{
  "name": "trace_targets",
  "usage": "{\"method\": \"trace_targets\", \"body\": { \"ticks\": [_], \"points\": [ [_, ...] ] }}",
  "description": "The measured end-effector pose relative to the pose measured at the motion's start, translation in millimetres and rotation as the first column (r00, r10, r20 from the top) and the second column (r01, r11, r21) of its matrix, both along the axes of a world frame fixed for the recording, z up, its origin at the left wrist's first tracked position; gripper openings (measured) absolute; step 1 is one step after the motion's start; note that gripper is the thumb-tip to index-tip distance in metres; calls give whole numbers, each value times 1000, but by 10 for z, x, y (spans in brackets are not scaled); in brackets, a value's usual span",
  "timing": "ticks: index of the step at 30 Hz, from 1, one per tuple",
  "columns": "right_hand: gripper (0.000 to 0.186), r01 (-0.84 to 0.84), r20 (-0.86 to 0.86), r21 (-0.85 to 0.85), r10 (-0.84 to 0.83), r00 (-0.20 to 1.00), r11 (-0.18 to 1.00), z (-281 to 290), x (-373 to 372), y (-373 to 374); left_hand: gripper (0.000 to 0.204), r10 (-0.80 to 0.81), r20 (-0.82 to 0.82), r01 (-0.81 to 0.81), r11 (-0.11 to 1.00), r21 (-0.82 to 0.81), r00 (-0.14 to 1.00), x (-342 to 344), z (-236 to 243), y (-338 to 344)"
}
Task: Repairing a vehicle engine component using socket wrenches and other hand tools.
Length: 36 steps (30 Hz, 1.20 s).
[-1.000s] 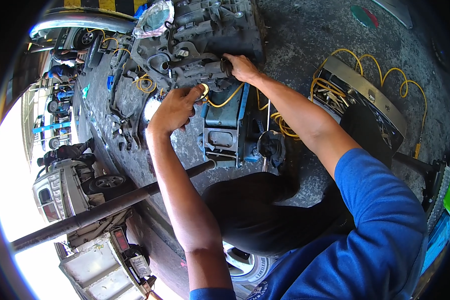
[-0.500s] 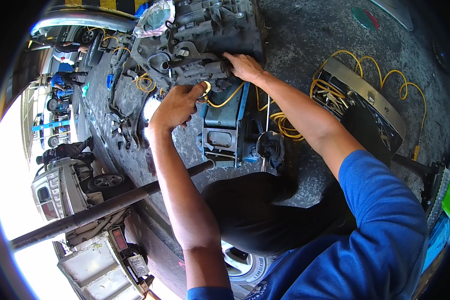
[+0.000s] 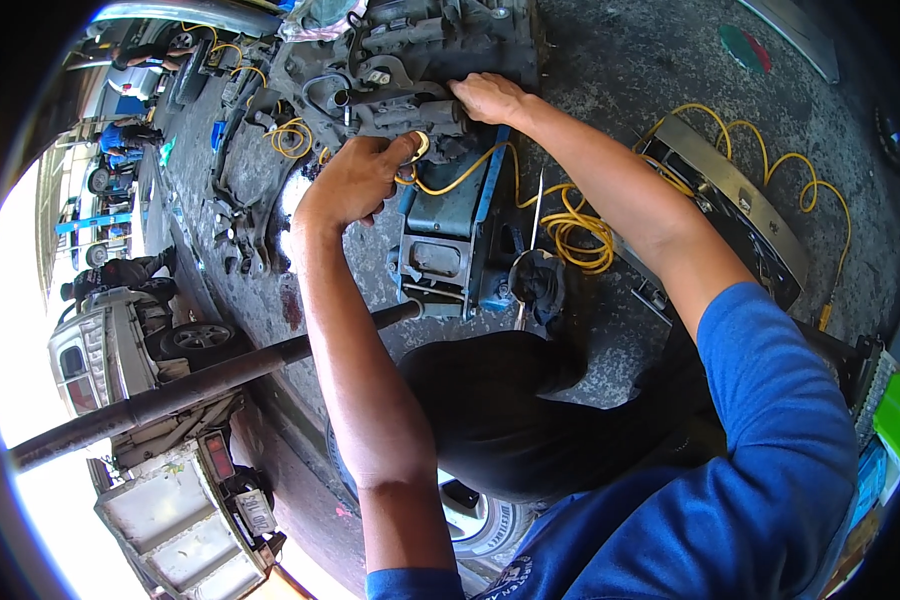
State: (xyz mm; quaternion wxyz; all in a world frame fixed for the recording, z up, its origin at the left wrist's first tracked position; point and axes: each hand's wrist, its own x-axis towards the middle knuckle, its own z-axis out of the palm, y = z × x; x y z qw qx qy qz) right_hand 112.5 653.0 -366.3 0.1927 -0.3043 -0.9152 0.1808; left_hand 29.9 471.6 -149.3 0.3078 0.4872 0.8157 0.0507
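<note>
A large grey, greasy gearbox-like casting (image 3: 400, 70) lies on the floor at the top middle. My left hand (image 3: 355, 178) is closed around a tool with a round yellow end (image 3: 422, 147), held just in front of the casting. Most of that tool is hidden in my fist; a yellow air hose (image 3: 460, 183) runs out beside it. My right hand (image 3: 492, 98) rests at the casting's near right side, its fingers curled by a dark cylindrical part (image 3: 440, 115). What those fingertips grip is hidden. Below both hands stands a blue trolley jack (image 3: 440, 225).
The jack's long bar handle (image 3: 220, 385) slants to the lower left. Coiled hose (image 3: 580, 235) and a thin metal rod (image 3: 538, 210) lie right of the jack. Farther right is a metal tool tray (image 3: 745, 200). Metal parts (image 3: 255, 220) cover floor at left; vehicles and people are beyond.
The view has shifted slightly, moving the casting a little up and right in the picture. Both hands keep about the same hold, and more of the tray and coiled hose shows.
</note>
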Motion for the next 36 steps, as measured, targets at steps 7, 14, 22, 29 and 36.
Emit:
{"method": "trace_targets", "body": {
  "ticks": [7,14,22,29,36],
  "points": [
    [27,11,39,-63,-8,999,998,64,23,-41,62,-2,-36,2,1000,-8,999,-5,1,-15],
    [29,-1,-24,-32,0,1000,999,65,11,-41,62,-11,-14,11,1000,0,1000,0,8,-4],
    [23,-23,-22,-30,23,999,999,33,17,-31,64,-16,-29,16,1000,8,999,25,7,-20],
    [23,-15,23,-5,15,1000,1000,73,0,-3,63,-67,20,66,998,21,998,21,-21,-139],
    [29,34,36,74,-36,999,997,-87,-72,11,38,-256,-122,262,964,37,959,258,88,-256]
  ]
}}
